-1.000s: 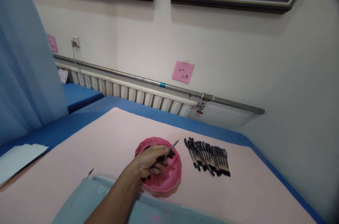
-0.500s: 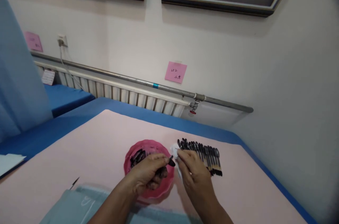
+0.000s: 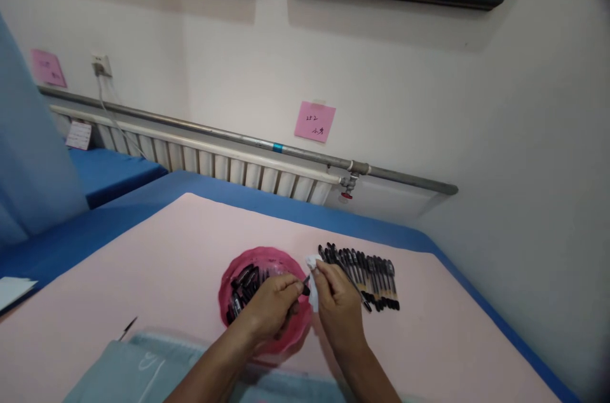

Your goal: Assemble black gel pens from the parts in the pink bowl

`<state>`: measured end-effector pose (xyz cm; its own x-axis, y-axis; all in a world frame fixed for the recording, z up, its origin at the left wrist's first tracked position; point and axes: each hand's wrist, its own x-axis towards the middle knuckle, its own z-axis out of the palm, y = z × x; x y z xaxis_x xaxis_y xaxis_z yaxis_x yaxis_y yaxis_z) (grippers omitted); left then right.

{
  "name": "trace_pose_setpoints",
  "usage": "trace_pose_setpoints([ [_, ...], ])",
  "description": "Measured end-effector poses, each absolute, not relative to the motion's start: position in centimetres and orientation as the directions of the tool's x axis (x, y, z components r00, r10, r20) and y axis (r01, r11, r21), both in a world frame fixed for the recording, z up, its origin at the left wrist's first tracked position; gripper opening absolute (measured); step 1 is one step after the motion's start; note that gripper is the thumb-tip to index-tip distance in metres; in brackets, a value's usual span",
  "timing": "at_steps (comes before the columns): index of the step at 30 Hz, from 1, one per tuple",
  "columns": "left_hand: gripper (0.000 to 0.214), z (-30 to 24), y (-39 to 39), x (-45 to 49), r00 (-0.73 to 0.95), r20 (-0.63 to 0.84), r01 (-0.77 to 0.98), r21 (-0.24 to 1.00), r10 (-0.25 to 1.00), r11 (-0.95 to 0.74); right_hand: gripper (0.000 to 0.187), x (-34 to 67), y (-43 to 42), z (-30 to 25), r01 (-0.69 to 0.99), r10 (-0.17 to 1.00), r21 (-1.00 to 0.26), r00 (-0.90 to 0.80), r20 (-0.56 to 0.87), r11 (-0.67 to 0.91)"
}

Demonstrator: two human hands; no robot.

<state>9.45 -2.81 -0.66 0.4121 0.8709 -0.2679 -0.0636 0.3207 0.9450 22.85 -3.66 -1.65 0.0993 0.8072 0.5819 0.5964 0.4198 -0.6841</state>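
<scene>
My left hand [image 3: 274,304] is closed over the right part of a pink scalloped bowl [image 3: 223,282]. Between its thumb and finger it pinches a black pen cap [image 3: 305,290]. My right hand [image 3: 339,301] is closed close beside it, its fingertips pinched on a white tissue [image 3: 313,301]. A thin dark piece bridges the two hands' fingertips; which hand grips it I cannot tell. In the bowl lie several black pen parts [image 3: 245,282]. Just right of my right hand is a row of black-capped pens [image 3: 376,276]. One pen [image 3: 365,302] slants across there, partly behind that hand.
Pink sheeting [image 3: 190,250] covers a blue table [image 3: 381,231]. A light blue cloth [image 3: 119,371] lies at the near edge, with a dark-tipped pen [image 3: 128,328] by it. White paper [image 3: 14,292] is at far left. Behind are a radiator [image 3: 238,171] and pipe [image 3: 214,131].
The view has shifted slightly. My hands have come closer together, the left turning over more. The slanting pen beside my right hand now shows.
</scene>
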Motion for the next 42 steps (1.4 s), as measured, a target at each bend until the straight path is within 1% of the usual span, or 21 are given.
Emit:
trace_pose_setpoints([
  [3, 0.022, -0.4, -3.0, 9.6, 0.386, -0.304, -0.055, 0.935, 0.871, 0.350, 0.025, 22.3, -4.5, -2.1, 0.598, 0.814, -0.654, 0.006, 0.581, 0.463],
  [7, 0.020, -0.4, -3.1, 9.5, 0.357, -0.268, -0.077, 0.946, 0.895, 0.314, 0.030, 22.7, -4.6, -1.9, 0.571, 0.793, -0.609, -0.132, 0.595, 0.551],
  [9, 0.021, -0.4, -3.0, 9.5, 0.349, -0.258, -0.062, 0.953, 0.901, 0.297, 0.029, 23.4, -4.0, -1.7, 0.546, 0.791, -0.625, -0.119, 0.600, 0.557],
  [10, 0.022, -0.3, -3.0, 9.5, 0.347, -0.263, -0.052, 0.953, 0.900, 0.299, 0.026, 23.9, -3.6, -1.6, 0.520, 0.807, -0.671, -0.062, 0.588, 0.529],
  [11, 0.022, -0.2, -3.0, 9.5, 0.349, -0.278, -0.045, 0.949, 0.895, 0.312, 0.022, 24.3, -3.2, -1.5, 0.452, 0.837, -0.756, 0.036, 0.546, 0.473],
  [13, 0.021, 0.0, -3.0, 9.5, 0.359, -0.325, -0.041, 0.931, 0.875, 0.362, 0.015, 25.1, -2.6, -1.4, 0.201, 0.900, -0.927, 0.245, 0.361, 0.317],
  [14, 0.021, 0.0, -3.0, 9.5, 0.368, -0.349, -0.044, 0.919, 0.862, 0.391, 0.015, 25.3, -2.5, -1.4, 0.058, 0.919, -0.968, 0.303, 0.251, 0.245],
  [15, 0.022, 0.1, -3.0, 9.5, 0.378, -0.370, -0.051, 0.907, 0.849, 0.418, 0.016, 25.5, -2.4, -1.3, -0.069, 0.933, -0.979, 0.323, 0.158, 0.190],
  [16, 0.023, 0.2, -3.1, 9.5, 0.388, -0.382, -0.063, 0.897, 0.839, 0.438, 0.018, 25.5, -2.4, -1.2, -0.158, 0.943, -0.975, 0.318, 0.101, 0.157],
  [18, 0.026, 0.3, -3.1, 9.3, 0.400, -0.378, -0.102, 0.887, 0.835, 0.450, 0.020, 25.4, -2.6, -0.9, -0.235, 0.954, -0.962, 0.293, 0.068, 0.140],
  [20, 0.026, 0.3, -3.0, 9.1, 0.407, -0.365, -0.135, 0.883, 0.837, 0.450, 0.022, 25.2, -2.8, -0.7, -0.355, 0.965, -0.927, 0.262, 0.021, 0.116],
  [23, 0.025, 0.4, -2.9, 8.8, 0.413, -0.361, -0.146, 0.880, 0.836, 0.452, 0.023, 25.1, -2.9, -0.6, -0.559, 0.977, -0.827, 0.203, -0.062, 0.064],
  [25, 0.024, 0.4, -2.8, 8.7, 0.406, -0.353, -0.155, 0.882, 0.843, 0.444, 0.023, 25.1, -2.9, -0.7, -0.638, 0.977, -0.769, 0.182, -0.106, 0.036],
  [29, 0.022, 0.4, -2.9, 8.9, 0.404, -0.341, -0.163, 0.886, 0.849, 0.434, 0.024, 25.1, -2.8, -0.7, -0.677, 0.959, -0.736, 0.212, -0.188, 0.005],
  [32, 0.019, 0.2, -3.1, 9.4, 0.417, -0.334, -0.107, 0.905, 0.845, 0.411, 0.023, 24.4, -3.0, -0.5, -0.661, 0.953, -0.751, 0.224, -0.203, -0.005],
  [34, 0.018, -0.1, -3.3, 9.8, 0.378, -0.246, -0.033, 0.960, 0.893, 0.279, 0.024, 23.6, -3.4, -0.5, -0.628, 0.967, -0.778, 0.185, -0.172, -0.018],
  [36, 0.018, -0.3, -3.5, 10.0, 0.308, -0.068, 0.092, 0.995, 0.949, 0.041, 0.026, 22.8, -3.8, -0.6, -0.585, 0.979, -0.811, 0.150, -0.136, -0.023],
  [38, 0.017, -0.6, -3.7, 10.2, 0.270, 0.087, 0.247, 0.956, 0.959, -0.157, 0.027, 22.1, -4.1, -1.0, -0.545, 0.982, -0.838, 0.144, -0.124, -0.026],
  [40, 0.015, -0.9, -3.9, 10.4, 0.272, 0.166, 0.359, 0.896, 0.948, -0.260, 0.027, 21.8, -4.1, -1.3, -0.501, 0.981, -0.864, 0.137, -0.139, -0.052],
  [42, 0.017, -1.4, -4.2, 10.6, 0.285, 0.221, 0.398, 0.858, 0.933, -0.325, 0.027, 21.8, -4.0, -1.6, -0.457, 0.981, -0.885, 0.115, -0.159, -0.090],
])
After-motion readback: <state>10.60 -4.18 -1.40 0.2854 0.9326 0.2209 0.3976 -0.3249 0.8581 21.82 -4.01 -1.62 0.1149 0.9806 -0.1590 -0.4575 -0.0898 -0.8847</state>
